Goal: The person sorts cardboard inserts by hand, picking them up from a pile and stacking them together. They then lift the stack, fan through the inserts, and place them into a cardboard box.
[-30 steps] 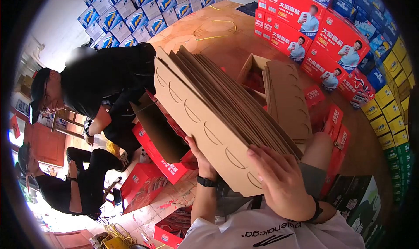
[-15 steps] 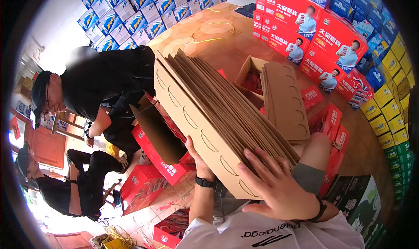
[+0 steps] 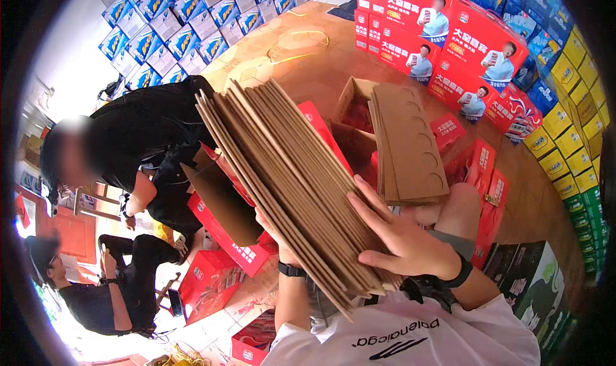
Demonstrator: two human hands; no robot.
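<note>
A thick stack of brown cardboard sheets [image 3: 301,186] leans in front of my body, its many edges turned up towards me. My left hand [image 3: 274,239] grips the stack from its left side, with most of the fingers hidden behind it. On the right side, my right hand [image 3: 407,241] presses against the sheets with its fingers stretched. Together the two hands hold the stack between them. Just right of it lies a smaller pile of cardboard sheets [image 3: 410,141] with curved cuts. An open red box [image 3: 231,205] stands to the left.
An open carton [image 3: 353,109] with red contents sits beyond the stack. Red boxes [image 3: 208,279] stand on the floor at left. Red cartons [image 3: 443,58] and yellow cartons [image 3: 558,128] are piled at right. Two people in black [image 3: 147,119] sit at left.
The stack has tilted, so its front face with curved cuts no longer shows and its edges do. My right hand has shifted up along the sheets' right side. The view has moved slightly.
</note>
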